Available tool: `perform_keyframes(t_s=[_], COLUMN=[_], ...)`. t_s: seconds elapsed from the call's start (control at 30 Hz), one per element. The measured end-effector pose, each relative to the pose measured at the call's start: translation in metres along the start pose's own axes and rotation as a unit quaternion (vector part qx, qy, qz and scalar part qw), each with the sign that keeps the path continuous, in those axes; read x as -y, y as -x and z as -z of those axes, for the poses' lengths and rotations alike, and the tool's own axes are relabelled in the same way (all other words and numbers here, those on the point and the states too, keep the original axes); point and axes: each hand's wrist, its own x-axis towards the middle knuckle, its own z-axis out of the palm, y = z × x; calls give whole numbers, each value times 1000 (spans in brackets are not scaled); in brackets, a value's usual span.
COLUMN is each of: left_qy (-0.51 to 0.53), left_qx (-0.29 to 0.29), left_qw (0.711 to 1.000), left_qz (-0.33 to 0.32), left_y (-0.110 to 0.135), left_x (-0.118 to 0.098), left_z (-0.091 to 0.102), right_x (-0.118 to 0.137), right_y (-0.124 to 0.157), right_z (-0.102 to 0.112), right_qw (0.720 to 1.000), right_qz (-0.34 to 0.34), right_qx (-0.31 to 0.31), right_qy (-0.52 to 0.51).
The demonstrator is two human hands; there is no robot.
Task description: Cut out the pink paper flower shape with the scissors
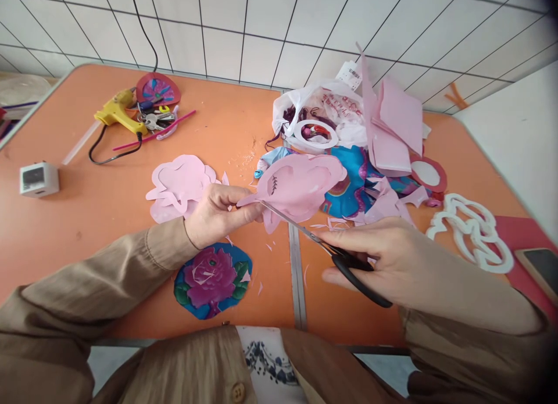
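Note:
My left hand (222,214) pinches the left end of a pink cut-out sheet (300,186), which looks like paper or thin foam. A small dark stitch-like mark shows on the sheet, and its outline is wavy. My right hand (379,258) is wrapped round the black handles of a pair of scissors (353,270). The blades reach up and left to the sheet's lower edge, close by my left fingertips. Beyond my left hand lie more pink cut-outs (183,180) on the table. Below my left wrist is a round blue piece with a magenta flower (212,279).
A yellow glue gun (117,114) and keys (154,120) lie at the back left, with a white cube (39,179) nearer. At the back right are a white plastic bag (322,110), folded pink sheets (394,122) and pink scraps (386,203). White cloud-like frames (473,232) and a phone (538,270) lie far right.

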Motion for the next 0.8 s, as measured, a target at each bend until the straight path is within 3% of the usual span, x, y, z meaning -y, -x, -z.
perform_keyframes(t_s=[0.17,0.53,0.8], left_qy=[-23,-162,-153], left_qx=[6,-7,-18], left_qw=[1000,980,983], left_qz=[-17,-115,-103], left_y=[2,0,1], left_x=[-3,-7,-8], left_z=[1,1,1], right_x=[-3,10,12], right_y=[4,8,10], right_z=[-7,-13,-19], right_qw=[997,987,982], right_qz=[29,12,19], right_qx=[-20,-26,-48], right_qy=[63,156,182])
